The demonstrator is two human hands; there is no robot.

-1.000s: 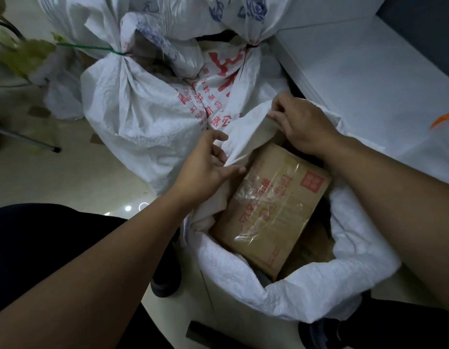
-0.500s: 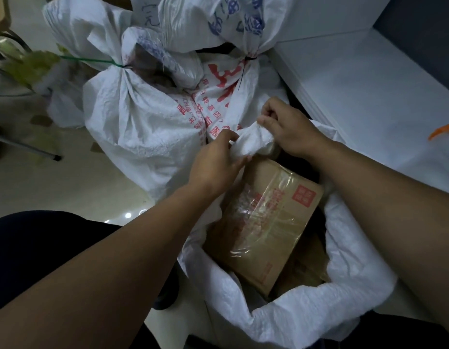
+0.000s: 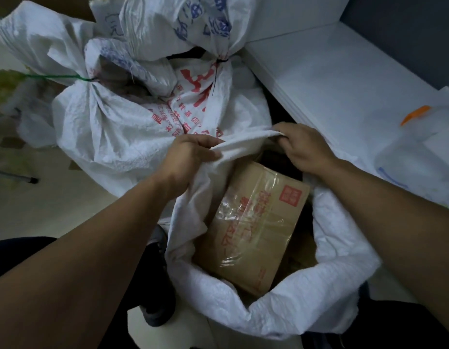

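the person is standing over an open white woven sack (image 3: 306, 311) that is sitting on the floor (image 3: 55, 202), tight against the front edge of the white bench (image 3: 344, 84) on their right. both hands are clamped on the far rim of the sack: the left hand (image 3: 190, 157) is bunching a fold of the weave in its curled fingers, and the right hand (image 3: 304, 147) is pinching the rim a little way along, so the cloth is stretching in a band between them. the hands are near each other but not touching.

inside, a taped cardboard box (image 3: 256, 222) with red print is lying tilted, one corner pointing up toward the hands.

to me it looks as if they are gathering the mouth to close it over the box. to do that well, they are going to need more slack than the far rim alone gives. the near rim is sagging low and rolled outward, so it wants drawing up too, with the box pressed deeper so its raised corner is not snagging the weave.

standing in the way on the far side is a tied sack with red lettering (image 3: 200, 96), leaning right against the rim, and beside it another sack cinched with a green tie (image 3: 55, 76). these are leaving little room to pull the mouth away. a dark shoe (image 3: 158, 285) is resting just left of the open sack. on the bench, well apart, a clear plastic container (image 3: 419, 152) with an orange tab is sitting near the right edge.
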